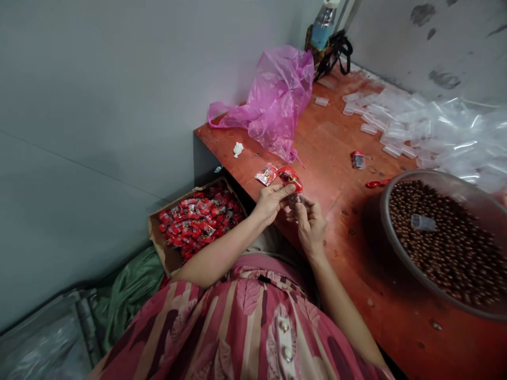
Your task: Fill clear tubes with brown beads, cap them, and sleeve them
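Observation:
Over the table's near edge, my left hand (272, 203) pinches a red printed plastic packet (290, 177) between thumb and fingers. Just below the packet, a small clear container (294, 199) with dark contents shows between my hands. My right hand (311, 226) has its thumb and fingers closed on the container's lower end. Whether the container is partly inside the packet I cannot tell. Another red printed packet (266, 175) lies flat on the table just beyond my left hand.
A cardboard box (158, 243) of red packets stands lower left. On the red table (336, 184) are a pink plastic bag (277, 95), a red-capped container (358, 160), a red spoon (377, 183), many clear tubes (447, 132) and a basin (386, 211) of brown balls.

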Motion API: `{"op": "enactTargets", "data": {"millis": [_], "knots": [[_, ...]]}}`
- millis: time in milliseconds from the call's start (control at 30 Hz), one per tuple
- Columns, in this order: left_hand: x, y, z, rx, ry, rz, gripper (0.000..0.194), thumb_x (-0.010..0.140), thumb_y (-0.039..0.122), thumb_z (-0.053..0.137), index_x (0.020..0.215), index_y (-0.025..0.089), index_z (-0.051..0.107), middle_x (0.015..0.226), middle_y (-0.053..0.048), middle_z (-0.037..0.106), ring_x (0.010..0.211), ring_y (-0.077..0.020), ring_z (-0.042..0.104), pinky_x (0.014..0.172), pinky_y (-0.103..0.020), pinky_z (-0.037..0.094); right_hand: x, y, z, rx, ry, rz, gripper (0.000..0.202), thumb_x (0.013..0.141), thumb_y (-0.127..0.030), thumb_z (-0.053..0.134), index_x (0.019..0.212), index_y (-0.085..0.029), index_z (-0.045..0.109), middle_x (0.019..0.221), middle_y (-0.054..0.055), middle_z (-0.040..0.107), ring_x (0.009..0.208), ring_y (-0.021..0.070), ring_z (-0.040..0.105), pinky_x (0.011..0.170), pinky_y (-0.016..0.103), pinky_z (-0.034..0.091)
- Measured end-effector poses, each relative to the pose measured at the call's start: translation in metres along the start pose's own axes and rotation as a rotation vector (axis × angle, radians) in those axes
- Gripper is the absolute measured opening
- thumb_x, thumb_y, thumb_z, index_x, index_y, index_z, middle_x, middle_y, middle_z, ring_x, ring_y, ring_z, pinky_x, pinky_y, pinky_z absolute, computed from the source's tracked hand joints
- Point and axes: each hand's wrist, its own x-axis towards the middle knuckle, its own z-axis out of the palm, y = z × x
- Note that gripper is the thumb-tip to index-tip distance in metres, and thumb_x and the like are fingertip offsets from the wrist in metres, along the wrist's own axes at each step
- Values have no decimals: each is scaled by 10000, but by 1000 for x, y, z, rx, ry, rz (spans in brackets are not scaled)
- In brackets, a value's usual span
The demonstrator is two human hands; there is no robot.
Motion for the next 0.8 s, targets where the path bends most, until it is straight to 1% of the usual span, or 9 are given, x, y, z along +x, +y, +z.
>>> {"op": "enactTargets", "data": {"millis": [67,167,267,367,467,567,633,733,800], "knots": [[1,2,-3,34,-40,-25,364,533,356,861,687,95,661,629,-14,653,555,-93,580,571,-236,447,2,0,-3,50,-25,24,296,848,-431,607,1038,-208,568,725,-24,659,547,118,631,528,263,561],[2,8,-9,91,-162,-91,351,571,362,845,681,78,671,620,-29,654,533,-102,579,554,-249,445,5,-1,-6,226,-97,112,254,843,-430,607,951,-203,573,670,-31,651,472,101,590,431,220,500],[3,12,-12,112,-216,-142,359,558,348,857,700,70,680,663,-44,676,597,-118,621,634,-263,485,5,-4,-6,254,-93,131,245,840,-429,608,931,-204,573,671,-33,657,455,93,579,417,208,481],[3,11,-10,58,-128,-90,382,533,368,867,699,91,665,696,-30,683,640,-108,630,685,-258,502,0,-5,-3,91,-42,45,249,849,-417,607,988,-213,577,700,-32,658,508,112,613,486,248,533],[1,6,-6,17,-48,-17,394,514,366,874,703,109,642,660,-3,664,581,-90,600,602,-230,484,-4,-4,1,-15,0,-44,248,853,-406,606,1015,-221,576,707,-29,654,535,128,625,520,274,553],[-3,-1,-3,75,-85,-31,397,556,412,843,685,108,625,597,-9,630,466,-97,547,449,-228,410,-5,-3,3,88,-19,22,236,854,-411,602,986,-219,565,635,-41,637,483,123,602,466,255,527],[-5,-5,-3,136,-110,-34,406,601,462,805,657,109,612,555,-12,602,409,-92,498,405,-234,363,-4,-2,4,199,-36,96,234,846,-416,607,953,-214,558,603,-46,629,440,110,575,418,229,489],[-6,-7,-6,207,-63,25,413,631,501,767,642,123,602,546,2,571,431,-78,472,443,-228,366,-1,-1,4,245,-51,163,260,818,-432,632,951,-223,551,672,-28,658,460,115,583,437,245,496],[-7,-4,-11,312,-14,109,397,648,501,744,624,137,588,552,26,537,472,-69,453,482,-218,356,4,-4,-1,117,-75,144,259,799,-448,649,898,-222,571,734,-8,668,546,141,616,522,288,531]]}}
